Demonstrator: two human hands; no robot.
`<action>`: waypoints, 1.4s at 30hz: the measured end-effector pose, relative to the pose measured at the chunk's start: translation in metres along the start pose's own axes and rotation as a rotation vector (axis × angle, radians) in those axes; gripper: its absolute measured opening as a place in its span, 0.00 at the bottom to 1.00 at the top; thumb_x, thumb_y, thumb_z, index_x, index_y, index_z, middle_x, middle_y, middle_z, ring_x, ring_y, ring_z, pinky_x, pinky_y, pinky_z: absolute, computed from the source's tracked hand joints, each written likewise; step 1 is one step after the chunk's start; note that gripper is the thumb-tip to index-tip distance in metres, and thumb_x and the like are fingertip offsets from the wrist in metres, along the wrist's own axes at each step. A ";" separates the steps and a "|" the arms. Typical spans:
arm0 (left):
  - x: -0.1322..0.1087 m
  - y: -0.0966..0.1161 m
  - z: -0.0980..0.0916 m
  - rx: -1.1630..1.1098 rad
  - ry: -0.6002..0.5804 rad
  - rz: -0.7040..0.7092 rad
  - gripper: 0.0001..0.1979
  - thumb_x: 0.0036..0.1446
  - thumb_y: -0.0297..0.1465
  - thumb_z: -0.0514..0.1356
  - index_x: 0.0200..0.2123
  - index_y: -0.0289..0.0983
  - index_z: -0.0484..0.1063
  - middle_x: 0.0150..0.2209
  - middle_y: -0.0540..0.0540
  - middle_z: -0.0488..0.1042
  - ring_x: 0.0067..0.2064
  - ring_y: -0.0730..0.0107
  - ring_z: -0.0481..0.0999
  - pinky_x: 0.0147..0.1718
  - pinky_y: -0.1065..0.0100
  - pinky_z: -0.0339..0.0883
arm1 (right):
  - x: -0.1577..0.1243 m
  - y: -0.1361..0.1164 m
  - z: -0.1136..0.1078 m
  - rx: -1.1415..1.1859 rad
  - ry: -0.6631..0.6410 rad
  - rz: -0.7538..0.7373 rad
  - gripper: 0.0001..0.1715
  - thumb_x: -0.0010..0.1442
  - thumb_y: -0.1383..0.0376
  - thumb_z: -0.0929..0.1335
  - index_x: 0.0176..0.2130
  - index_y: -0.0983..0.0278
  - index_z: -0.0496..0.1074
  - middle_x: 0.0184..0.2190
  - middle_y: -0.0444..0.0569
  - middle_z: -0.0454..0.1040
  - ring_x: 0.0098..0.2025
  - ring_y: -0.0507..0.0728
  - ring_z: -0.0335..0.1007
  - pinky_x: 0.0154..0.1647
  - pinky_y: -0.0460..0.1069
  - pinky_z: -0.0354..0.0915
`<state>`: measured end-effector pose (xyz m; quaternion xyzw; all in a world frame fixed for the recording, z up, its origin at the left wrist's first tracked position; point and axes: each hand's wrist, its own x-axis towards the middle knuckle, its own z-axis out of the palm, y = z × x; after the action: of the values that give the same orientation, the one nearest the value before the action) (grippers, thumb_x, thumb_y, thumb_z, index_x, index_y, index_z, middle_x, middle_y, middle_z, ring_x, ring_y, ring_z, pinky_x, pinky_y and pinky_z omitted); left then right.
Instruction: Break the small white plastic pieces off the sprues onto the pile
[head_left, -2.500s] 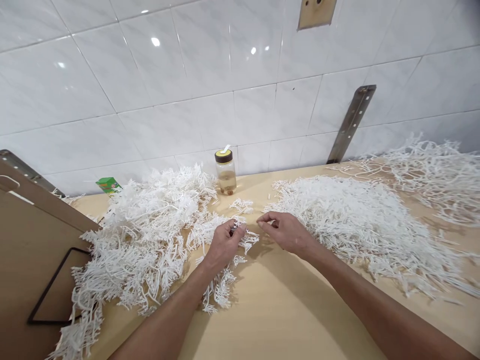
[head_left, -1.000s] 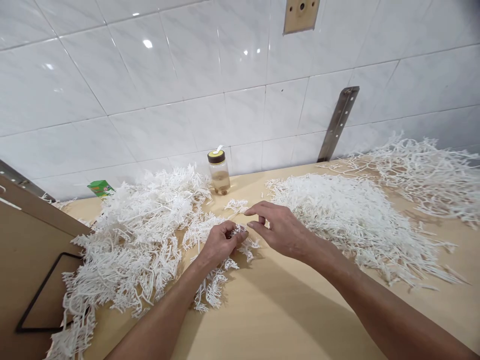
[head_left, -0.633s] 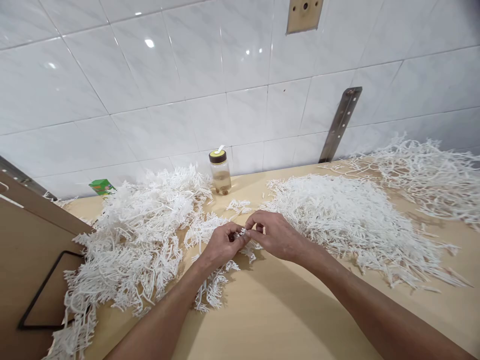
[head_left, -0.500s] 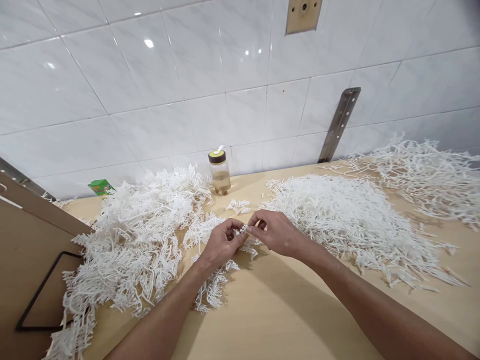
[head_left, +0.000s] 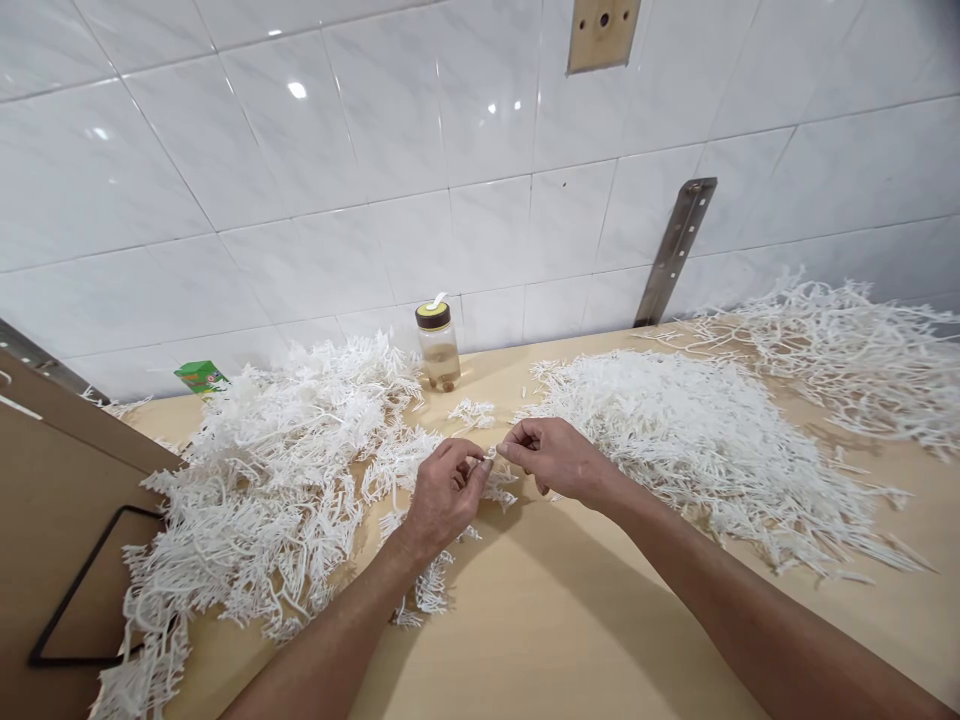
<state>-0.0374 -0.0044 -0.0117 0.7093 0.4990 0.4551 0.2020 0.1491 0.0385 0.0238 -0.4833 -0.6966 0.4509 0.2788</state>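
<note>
1. The left hand point(head_left: 444, 492) keeps its grip closed on a white plastic branch point(head_left: 431, 580), which hangs from the fist toward the person and lies on the counter point(head_left: 555, 620).
2. The right hand point(head_left: 559, 460) has thumb and forefinger pinched almost shut on a small white piece point(head_left: 489, 457) at the top of this branch, just between the two hands. Whether the piece is already free of the branch cannot be told.
3. Left of the left grip lies a large heap of whole branches point(head_left: 277, 470); these look not yet worked.
4. Right of the right grip lies a wide pile of thin loose pieces point(head_left: 705, 440), so a good part of the work seems done. Judging by the two piles, much is also left.
5. Further right, well apart from the hands, is another loose heap point(head_left: 847, 350) near the wall.
6. Behind the hands a small jar point(head_left: 439, 347) with a dark lid stands upright, with a small tuft point(head_left: 469, 412) between it and the grips.
7. Compared with half a second ago, the hands have drawn a little apart and the left hand sits slightly lower; a second ago the right hand was open above the branch, now it is closed on the piece.
</note>
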 end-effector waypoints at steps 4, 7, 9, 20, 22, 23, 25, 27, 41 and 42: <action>-0.001 -0.004 0.001 0.092 0.034 0.106 0.07 0.61 0.33 0.57 0.38 0.38 0.74 0.41 0.41 0.73 0.32 0.70 0.72 0.29 0.70 0.66 | -0.001 -0.001 0.000 0.032 -0.036 0.005 0.14 0.58 0.56 0.68 0.29 0.64 0.70 0.21 0.40 0.67 0.15 0.47 0.62 0.15 0.43 0.56; -0.003 -0.006 0.002 0.165 0.031 0.132 0.08 0.62 0.31 0.57 0.43 0.39 0.72 0.37 0.44 0.75 0.32 0.69 0.71 0.32 0.69 0.66 | -0.001 0.000 0.000 0.032 -0.049 -0.003 0.15 0.59 0.56 0.67 0.29 0.65 0.71 0.20 0.41 0.66 0.15 0.48 0.63 0.15 0.43 0.57; -0.004 -0.007 0.003 0.200 0.031 0.139 0.08 0.62 0.31 0.56 0.43 0.39 0.71 0.35 0.45 0.75 0.33 0.68 0.72 0.34 0.68 0.66 | -0.001 0.001 0.000 0.042 -0.070 -0.026 0.16 0.60 0.56 0.66 0.29 0.65 0.72 0.20 0.41 0.65 0.16 0.47 0.62 0.15 0.43 0.58; -0.002 -0.002 0.002 0.117 0.125 0.137 0.07 0.63 0.30 0.56 0.41 0.38 0.74 0.35 0.44 0.76 0.36 0.66 0.75 0.37 0.67 0.67 | 0.002 0.012 0.015 0.188 -0.167 -0.154 0.14 0.57 0.62 0.67 0.44 0.64 0.71 0.33 0.45 0.73 0.22 0.48 0.63 0.18 0.44 0.63; -0.002 0.000 0.001 0.095 0.149 0.108 0.06 0.62 0.32 0.57 0.40 0.38 0.74 0.34 0.44 0.75 0.34 0.67 0.74 0.35 0.67 0.66 | 0.003 0.013 0.018 0.192 -0.179 -0.159 0.09 0.58 0.61 0.67 0.38 0.64 0.71 0.26 0.41 0.68 0.20 0.48 0.61 0.17 0.43 0.60; -0.002 0.002 0.001 0.080 0.153 0.087 0.06 0.62 0.32 0.58 0.39 0.38 0.74 0.33 0.45 0.75 0.34 0.67 0.74 0.35 0.68 0.66 | 0.004 0.014 0.020 0.184 -0.161 -0.151 0.09 0.58 0.60 0.67 0.35 0.64 0.71 0.23 0.40 0.66 0.19 0.48 0.60 0.16 0.43 0.59; -0.001 0.004 0.001 0.039 0.144 0.021 0.08 0.61 0.34 0.59 0.39 0.37 0.74 0.33 0.45 0.75 0.33 0.68 0.73 0.34 0.68 0.66 | 0.004 0.014 0.021 0.162 -0.117 -0.133 0.11 0.59 0.58 0.67 0.32 0.64 0.69 0.21 0.38 0.62 0.17 0.47 0.59 0.16 0.42 0.57; -0.001 0.006 0.000 -0.024 0.122 -0.070 0.10 0.62 0.37 0.59 0.39 0.36 0.74 0.33 0.45 0.75 0.32 0.69 0.72 0.33 0.69 0.65 | 0.004 0.014 0.021 0.149 -0.083 -0.123 0.12 0.59 0.57 0.67 0.31 0.64 0.68 0.21 0.38 0.62 0.16 0.47 0.59 0.16 0.43 0.57; 0.005 0.002 -0.002 -0.173 0.033 -0.256 0.13 0.59 0.40 0.60 0.32 0.35 0.74 0.26 0.50 0.71 0.27 0.73 0.67 0.28 0.71 0.62 | 0.005 0.012 0.021 0.132 -0.020 -0.067 0.20 0.62 0.52 0.64 0.26 0.63 0.65 0.19 0.39 0.64 0.15 0.48 0.63 0.16 0.43 0.60; 0.005 0.002 -0.002 -0.194 0.028 -0.277 0.14 0.60 0.41 0.59 0.32 0.35 0.73 0.25 0.51 0.70 0.26 0.74 0.66 0.27 0.71 0.61 | 0.005 0.013 0.021 0.142 -0.031 -0.073 0.21 0.62 0.51 0.64 0.26 0.63 0.65 0.19 0.39 0.64 0.15 0.48 0.63 0.16 0.43 0.60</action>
<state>-0.0374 -0.0016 -0.0070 0.6045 0.5482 0.4791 0.3233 0.1355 0.0370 0.0028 -0.4296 -0.6843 0.4962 0.3179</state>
